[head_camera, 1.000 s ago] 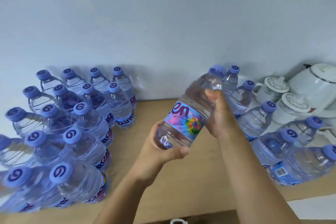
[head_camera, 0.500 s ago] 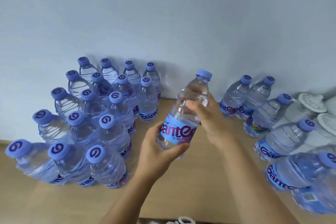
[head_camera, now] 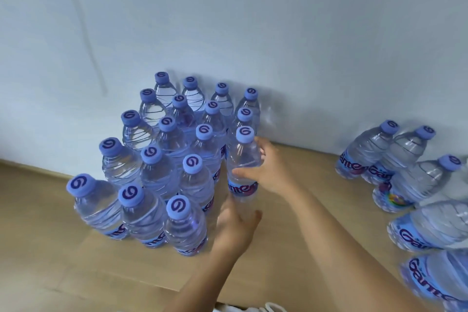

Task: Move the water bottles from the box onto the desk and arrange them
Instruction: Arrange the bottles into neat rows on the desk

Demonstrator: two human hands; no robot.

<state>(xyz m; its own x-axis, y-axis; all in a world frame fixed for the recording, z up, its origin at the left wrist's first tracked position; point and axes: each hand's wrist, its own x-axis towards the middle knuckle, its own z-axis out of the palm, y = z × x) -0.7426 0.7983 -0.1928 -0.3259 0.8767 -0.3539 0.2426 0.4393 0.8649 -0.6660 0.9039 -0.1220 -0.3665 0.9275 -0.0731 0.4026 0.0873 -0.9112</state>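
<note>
Clear plastic water bottle with a blue cap [head_camera: 243,159] is standing upright on the wooden desk [head_camera: 291,243], at the right edge of the cluster of capped bottles [head_camera: 162,167].
The right hand [head_camera: 272,168] is curling around its shoulder; the left hand [head_camera: 234,229] is seemingly cupping its blurred base.

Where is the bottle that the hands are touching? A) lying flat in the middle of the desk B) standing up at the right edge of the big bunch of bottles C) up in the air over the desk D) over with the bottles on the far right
B: the bottle stands upright on the desk beside the big bunch, right hand round its middle, left hand at its base.
</note>
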